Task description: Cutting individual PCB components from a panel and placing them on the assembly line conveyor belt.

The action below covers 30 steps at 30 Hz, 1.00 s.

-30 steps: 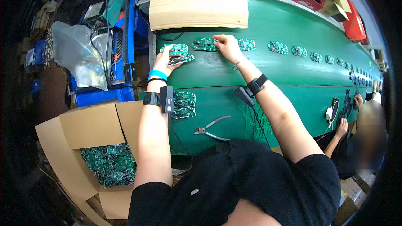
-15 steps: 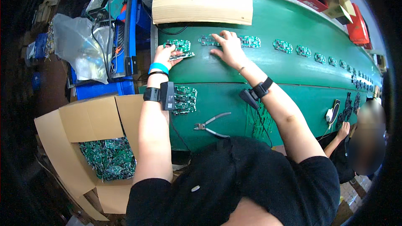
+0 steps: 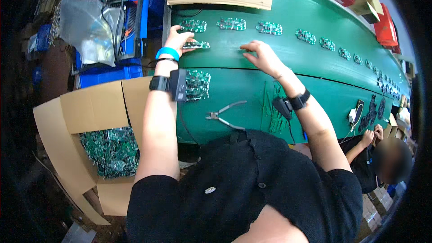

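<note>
My left hand (image 3: 177, 38) is closed on the end of a green circuit board (image 3: 199, 45), held tilted nearly edge-on above the green table. Just beyond it lies another circuit board (image 3: 194, 25) beside my fingers. My right hand (image 3: 264, 57) hovers bare over the table, thumb and forefinger apart, holding nothing. Farther off, a circuit board (image 3: 231, 24) and one more circuit board (image 3: 269, 28) lie flat in the same row. By my left wrist sits a stack of circuit boards (image 3: 198, 85).
The row of boards runs far right along the green table (image 3: 234, 81). Diagonal cutters (image 3: 225, 114) lie near me, with green offcut strips (image 3: 275, 108) beside them. An open cardboard box (image 3: 94, 112) of board pieces stands left. A co-worker's hands (image 3: 372, 135) are at right.
My right hand has come away from the second board in the row, moving right and toward me. That board now lies uncovered. My left hand still grips its board.
</note>
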Each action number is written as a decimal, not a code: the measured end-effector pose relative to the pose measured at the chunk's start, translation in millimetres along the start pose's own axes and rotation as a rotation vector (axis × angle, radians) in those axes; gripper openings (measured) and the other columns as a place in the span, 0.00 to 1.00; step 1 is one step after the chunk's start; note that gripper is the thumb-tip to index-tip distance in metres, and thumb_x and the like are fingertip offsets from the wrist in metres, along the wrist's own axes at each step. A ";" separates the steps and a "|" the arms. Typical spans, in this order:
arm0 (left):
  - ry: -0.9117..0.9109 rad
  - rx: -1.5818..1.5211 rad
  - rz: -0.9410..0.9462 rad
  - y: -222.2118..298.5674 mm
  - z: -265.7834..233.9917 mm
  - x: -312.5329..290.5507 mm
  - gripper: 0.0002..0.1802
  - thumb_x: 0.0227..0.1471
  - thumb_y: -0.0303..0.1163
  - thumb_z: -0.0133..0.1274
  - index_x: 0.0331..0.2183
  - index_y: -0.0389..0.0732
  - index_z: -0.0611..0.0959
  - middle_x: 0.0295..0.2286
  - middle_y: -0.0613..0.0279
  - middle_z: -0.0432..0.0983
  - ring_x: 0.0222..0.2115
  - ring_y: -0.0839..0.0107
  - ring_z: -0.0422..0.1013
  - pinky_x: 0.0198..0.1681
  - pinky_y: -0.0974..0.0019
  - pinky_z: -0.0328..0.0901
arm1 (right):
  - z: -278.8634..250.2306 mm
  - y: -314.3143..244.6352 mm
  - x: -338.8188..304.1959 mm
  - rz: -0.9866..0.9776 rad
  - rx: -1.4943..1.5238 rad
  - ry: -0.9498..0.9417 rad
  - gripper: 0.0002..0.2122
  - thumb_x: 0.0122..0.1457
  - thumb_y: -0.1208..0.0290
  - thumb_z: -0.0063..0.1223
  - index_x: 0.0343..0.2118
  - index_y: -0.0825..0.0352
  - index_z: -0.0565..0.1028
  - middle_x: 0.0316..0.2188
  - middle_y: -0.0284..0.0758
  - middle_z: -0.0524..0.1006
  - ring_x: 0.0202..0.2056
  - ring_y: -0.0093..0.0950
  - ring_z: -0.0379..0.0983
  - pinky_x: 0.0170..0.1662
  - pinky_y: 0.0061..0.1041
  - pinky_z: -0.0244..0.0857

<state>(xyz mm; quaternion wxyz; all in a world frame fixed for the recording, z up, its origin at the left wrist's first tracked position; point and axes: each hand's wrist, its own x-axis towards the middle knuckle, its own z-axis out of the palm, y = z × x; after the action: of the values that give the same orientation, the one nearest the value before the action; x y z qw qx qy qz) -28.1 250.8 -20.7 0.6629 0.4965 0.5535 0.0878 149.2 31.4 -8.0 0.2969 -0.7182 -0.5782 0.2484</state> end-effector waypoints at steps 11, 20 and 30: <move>-0.319 0.668 0.578 -85.2 -40.3 -76.3 0.11 0.37 0.23 0.57 0.29 0.36 0.79 0.26 0.62 0.77 0.28 0.73 0.73 0.34 0.71 0.66 | -43.4 13.7 -194.1 0.643 0.084 -0.083 0.14 0.48 0.71 0.55 0.40 0.68 0.74 0.27 0.40 0.75 0.29 0.30 0.71 0.36 0.27 0.65; 0.092 0.769 0.971 -97.5 11.2 -134.3 0.07 0.44 0.29 0.54 0.30 0.40 0.81 0.28 0.60 0.75 0.32 0.63 0.69 0.39 0.62 0.63 | 13.5 35.0 -268.1 0.689 -0.581 0.300 0.32 0.41 0.51 0.62 0.37 0.77 0.65 0.33 0.49 0.69 0.37 0.44 0.66 0.39 0.37 0.62; -0.374 -0.123 -0.063 -179.4 191.6 -205.9 0.32 0.56 0.51 0.39 0.51 0.33 0.62 0.45 0.47 0.64 0.47 0.58 0.62 0.49 0.57 0.60 | 38.9 20.8 -213.9 0.449 -0.475 0.388 0.48 0.38 0.46 0.61 0.52 0.82 0.53 0.38 0.48 0.65 0.40 0.42 0.63 0.43 0.33 0.61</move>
<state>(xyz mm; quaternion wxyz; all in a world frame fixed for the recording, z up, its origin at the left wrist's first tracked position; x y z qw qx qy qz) -25.1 -82.0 -43.3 0.7857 0.4449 0.4297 0.0069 91.8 -175.6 -47.2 0.1643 -0.9094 -0.3811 0.0255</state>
